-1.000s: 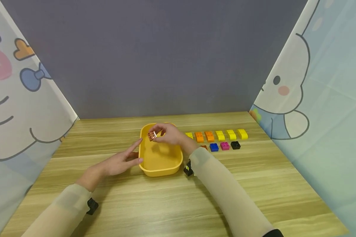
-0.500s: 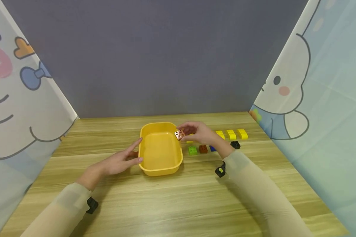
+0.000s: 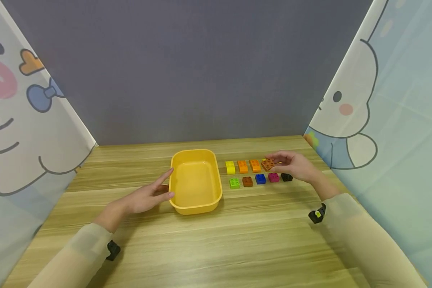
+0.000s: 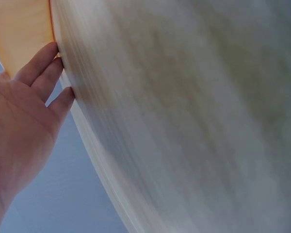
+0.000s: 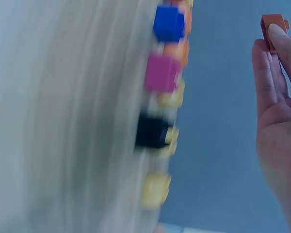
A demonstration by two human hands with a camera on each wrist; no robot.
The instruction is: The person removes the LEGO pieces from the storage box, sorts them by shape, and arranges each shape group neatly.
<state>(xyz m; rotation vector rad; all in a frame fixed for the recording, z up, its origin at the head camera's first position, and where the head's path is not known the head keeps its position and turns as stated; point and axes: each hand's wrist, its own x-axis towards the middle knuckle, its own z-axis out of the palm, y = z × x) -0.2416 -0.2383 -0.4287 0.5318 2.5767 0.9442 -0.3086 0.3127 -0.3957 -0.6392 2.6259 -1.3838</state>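
My right hand (image 3: 296,166) pinches a brown toy brick (image 3: 268,164) between thumb and fingers, raised over the right part of the brick rows. In the right wrist view this brick (image 5: 275,26) is held clear of the table. My left hand (image 3: 143,198) has its fingers spread and extended, touching the left side of a yellow tray (image 3: 194,210). In the left wrist view the fingertips (image 4: 52,47) meet the table beside the tray wall. Beneath my right hand, a black brick (image 3: 286,177) and a magenta brick (image 3: 273,177) lie on the table; yellow bricks behind it are mostly hidden.
Right of the tray, a back row shows a yellow brick (image 3: 230,167) and two orange ones. The front row holds a lime green brick (image 3: 234,183), another brown brick (image 3: 247,181) and a blue brick (image 3: 261,179). A grey panel (image 3: 201,80) stands behind the table.
My right hand has carried the brown brick from above the tray to the right, over the brick rows. My left hand stays at the tray's left side.
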